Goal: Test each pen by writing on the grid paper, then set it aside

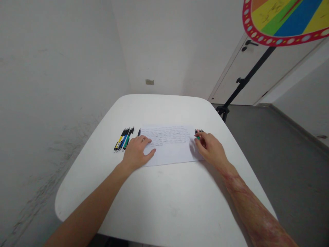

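Paper (172,152) lies flat between the two hands, which are well apart. The left hand (137,151), fingers spread, rests on its left part; the right hand (210,147) curls at its right edge by a partly hidden green pen (198,137), grip impossible to tell. Left of the left hand, a row of pens (124,139) lies on the table (167,199); beyond, right, stands a wheel (288,20)

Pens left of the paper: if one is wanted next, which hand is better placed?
Probably the left hand: it lies over the left edge of the paper, close beside those pens. The right hand is across the sheet, at a partly hidden green object.
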Demonstrator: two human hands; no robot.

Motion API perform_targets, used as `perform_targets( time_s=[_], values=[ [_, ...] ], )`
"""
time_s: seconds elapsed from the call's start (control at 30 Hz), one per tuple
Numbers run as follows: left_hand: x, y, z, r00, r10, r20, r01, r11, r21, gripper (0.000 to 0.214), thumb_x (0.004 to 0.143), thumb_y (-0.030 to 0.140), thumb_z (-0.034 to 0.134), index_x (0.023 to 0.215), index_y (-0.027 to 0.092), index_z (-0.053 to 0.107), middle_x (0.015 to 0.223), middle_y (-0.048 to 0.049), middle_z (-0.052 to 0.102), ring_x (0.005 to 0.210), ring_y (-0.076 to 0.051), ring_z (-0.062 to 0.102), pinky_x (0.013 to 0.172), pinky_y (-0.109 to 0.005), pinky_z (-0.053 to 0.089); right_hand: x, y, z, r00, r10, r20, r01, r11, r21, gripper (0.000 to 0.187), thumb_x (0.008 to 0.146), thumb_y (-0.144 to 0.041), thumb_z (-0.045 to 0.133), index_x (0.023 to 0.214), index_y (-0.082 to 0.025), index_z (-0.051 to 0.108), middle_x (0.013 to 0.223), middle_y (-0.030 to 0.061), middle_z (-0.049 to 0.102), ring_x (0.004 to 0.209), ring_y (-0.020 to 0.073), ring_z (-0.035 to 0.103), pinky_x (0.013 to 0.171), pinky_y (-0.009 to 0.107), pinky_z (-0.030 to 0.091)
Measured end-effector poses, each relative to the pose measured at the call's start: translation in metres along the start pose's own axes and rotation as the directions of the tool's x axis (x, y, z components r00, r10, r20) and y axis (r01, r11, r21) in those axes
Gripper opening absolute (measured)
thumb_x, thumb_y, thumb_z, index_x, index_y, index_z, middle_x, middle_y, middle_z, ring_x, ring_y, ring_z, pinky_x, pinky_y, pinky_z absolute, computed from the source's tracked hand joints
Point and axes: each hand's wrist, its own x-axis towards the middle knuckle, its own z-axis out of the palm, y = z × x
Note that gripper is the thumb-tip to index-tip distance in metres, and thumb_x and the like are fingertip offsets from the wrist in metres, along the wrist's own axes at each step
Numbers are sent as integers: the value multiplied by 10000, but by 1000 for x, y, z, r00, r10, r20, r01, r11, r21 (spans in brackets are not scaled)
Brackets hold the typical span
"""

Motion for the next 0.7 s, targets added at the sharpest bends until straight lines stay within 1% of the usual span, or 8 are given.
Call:
perform_targets(
  time_s=[0.07, 0.13, 0.2, 0.3, 0.4, 0.53, 0.63, 0.7],
  values=[
    [2, -3, -5, 998, -62, -31, 63, 998, 31, 222, 1032, 411, 681, 1136, 219, 722, 1016, -73, 742, 987, -288, 694, 942, -459, 534, -2, -10, 4, 995, -99, 28, 95, 990, 101, 268, 1055, -381, 551, 1194, -209, 704, 912, 85, 721, 855, 265, 675, 798, 394, 498],
    [5, -8, -11, 984, -169, -57, 173, 981, 82, 200, 1043, 386, 643, 1097, 215, 730, 922, -60, 733, 936, -281, 689, 907, -444, 520, -3, -23, 11, 978, -192, 79, 177, 969, 173, 240, 1063, -354, 553, 1205, -221, 694, 951, 83, 733, 894, 266, 693, 820, 400, 511],
    [6, -14, -17, 961, -272, -54, 278, 948, 154, 207, 1031, 379, 639, 1074, 201, 735, 921, -69, 740, 946, -294, 695, 876, -440, 506, -3, -37, 19, 957, -264, 122, 235, 949, 211, 207, 1061, -308, 559, 1197, -219, 687, 977, 87, 739, 909, 265, 690, 833, 402, 511],
    [7, -21, -24, 935, -354, -10, 344, 902, 262, 235, 1015, 404, 642, 1017, 189, 736, 977, -95, 760, 990, -323, 707, 866, -452, 488, -1, -58, 31, 934, -308, 181, 264, 937, 229, 190, 1058, -253, 568, 1208, -218, 678, 998, 83, 741, 915, 249, 675, 835, 382, 498],
    [7, -24, -26, 928, -370, 34, 340, 883, 324, 253, 1014, 410, 620, 933, 194, 725, 984, -105, 769, 1002, -336, 717, 879, -469, 473, -1, -72, 41, 924, -310, 224, 269, 943, 196, 178, 1030, -242, 617, 1193, -210, 682, 1033, 85, 736, 905, 236, 651, 811, 362, 473],
    [7, -23, -26, 935, -350, 56, 314, 890, 332, 238, 994, 348, 592, 858, 198, 718, 957, -109, 788, 986, -334, 734, 898, -472, 446, -3, -74, 49, 920, -336, 202, 306, 938, 162, 176, 1018, -229, 619, 1175, -190, 689, 1031, 92, 726, 883, 230, 619, 813, 368, 447],
    [8, -21, -28, 933, -360, 13, 335, 882, 331, 247, 977, 336, 593, 811, 202, 718, 919, -107, 799, 926, -324, 743, 873, -464, 432, -5, -71, 51, 923, -339, 182, 306, 934, 186, 174, 1013, -220, 622, 1169, -188, 693, 1000, 81, 717, 850, 221, 603, 804, 368, 431],
    [7, -23, -30, 927, -373, -52, 367, 867, 337, 245, 974, 340, 603, 813, 203, 726, 906, -101, 803, 888, -313, 743, 848, -454, 424, -5, -70, 51, 929, -330, 170, 295, 934, 203, 164, 1010, -221, 628, 1156, -192, 695, 981, 76, 712, 828, 216, 594, 791, 365, 422]
  ],
)
